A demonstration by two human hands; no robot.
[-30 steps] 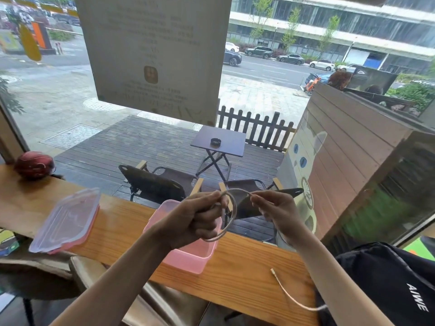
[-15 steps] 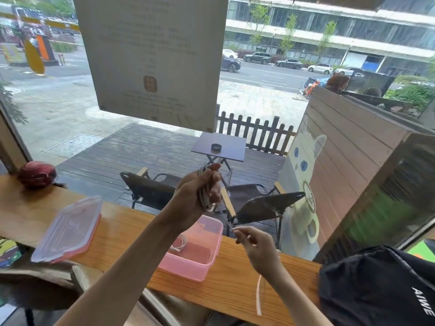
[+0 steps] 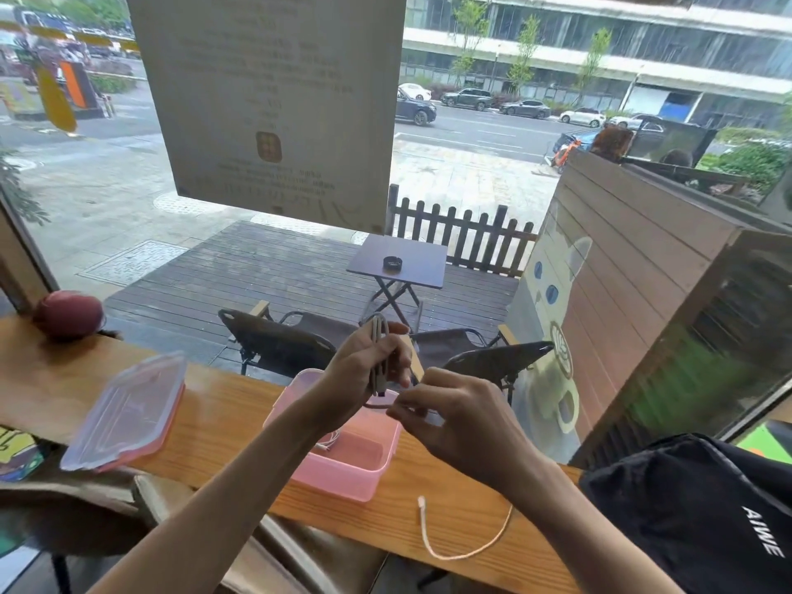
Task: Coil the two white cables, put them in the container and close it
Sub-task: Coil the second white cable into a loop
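Cable coil (image 3: 379,358) upright in left hand (image 3: 360,370) grip, right hand (image 3: 450,411) pinching its tail, above container (image 3: 343,478)

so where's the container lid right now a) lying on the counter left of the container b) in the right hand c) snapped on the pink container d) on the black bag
a: the lid lies flat on the wooden counter, left of the open pink container, apart from it.
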